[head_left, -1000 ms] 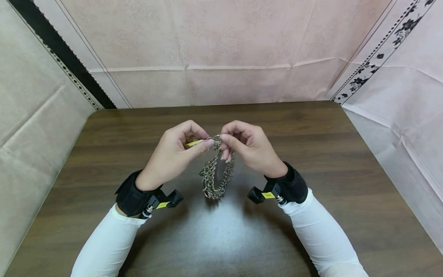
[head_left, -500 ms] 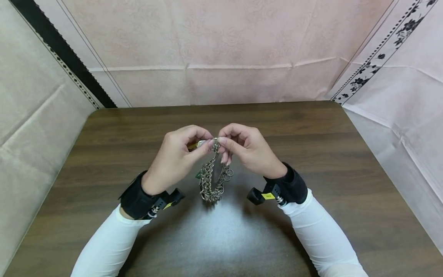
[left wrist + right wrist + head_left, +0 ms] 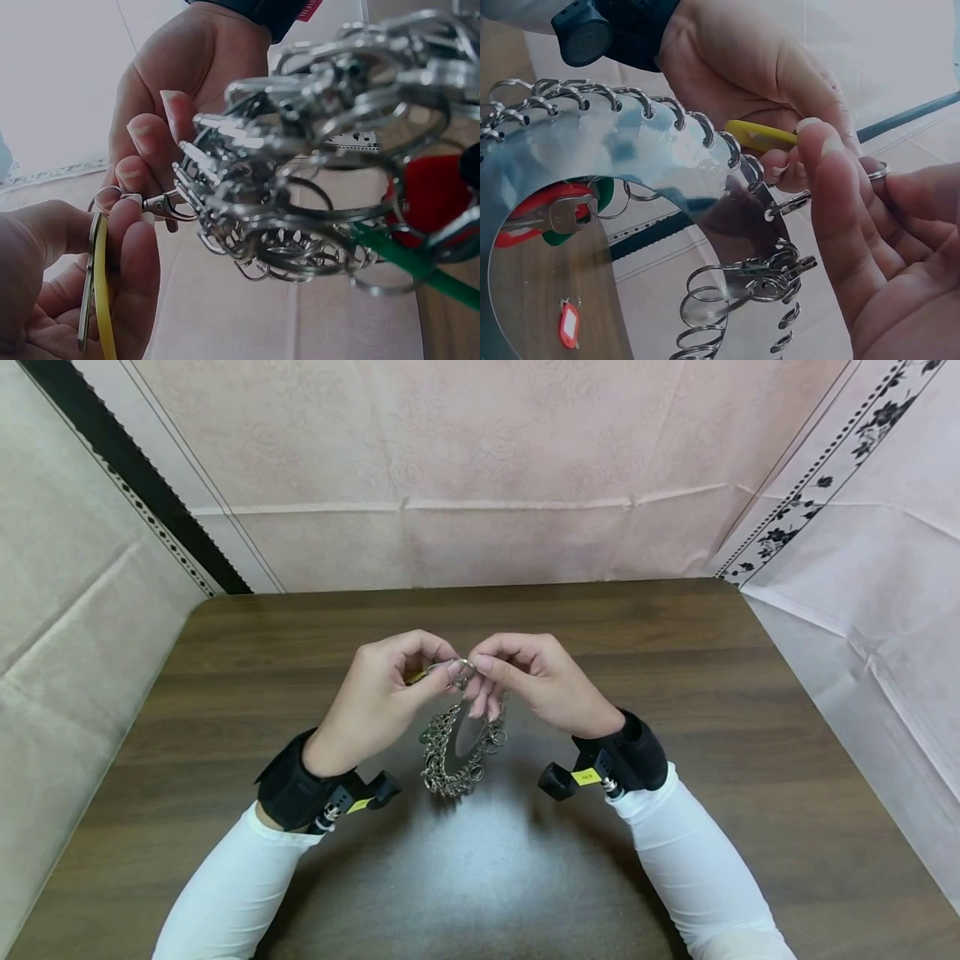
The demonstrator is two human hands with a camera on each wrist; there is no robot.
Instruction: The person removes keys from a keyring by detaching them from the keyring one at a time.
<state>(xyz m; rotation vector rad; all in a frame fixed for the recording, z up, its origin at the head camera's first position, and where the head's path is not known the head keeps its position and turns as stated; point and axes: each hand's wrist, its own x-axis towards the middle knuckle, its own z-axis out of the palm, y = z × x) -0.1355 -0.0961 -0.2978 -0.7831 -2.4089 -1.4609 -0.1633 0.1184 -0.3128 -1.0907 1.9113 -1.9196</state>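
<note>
Between both hands hangs a ring-shaped metal key holder (image 3: 660,135), its outer edge lined with several metal rings and clasps. My left hand (image 3: 367,710) pinches a key (image 3: 86,292) and a yellow key tag (image 3: 103,300). My right hand (image 3: 547,685) pinches a small split ring (image 3: 880,171) at a clip (image 3: 157,202) attached to the holder. The fingertips of both hands meet there, partly covering the ring. A red tag (image 3: 427,199) and a green tag (image 3: 420,262) also hang on the holder in the left wrist view.
The holder hangs over a brown wooden table (image 3: 465,877). Another red tag (image 3: 568,324) with a white label shows through the holder's opening; whether it hangs or lies is unclear. Pale patterned cloth (image 3: 487,460) stands behind the table and along its sides.
Both hands have come slightly down towards the person. The key holder has shifted a little left and turned, showing more of its flat face. Both hands keep their pinch.
</note>
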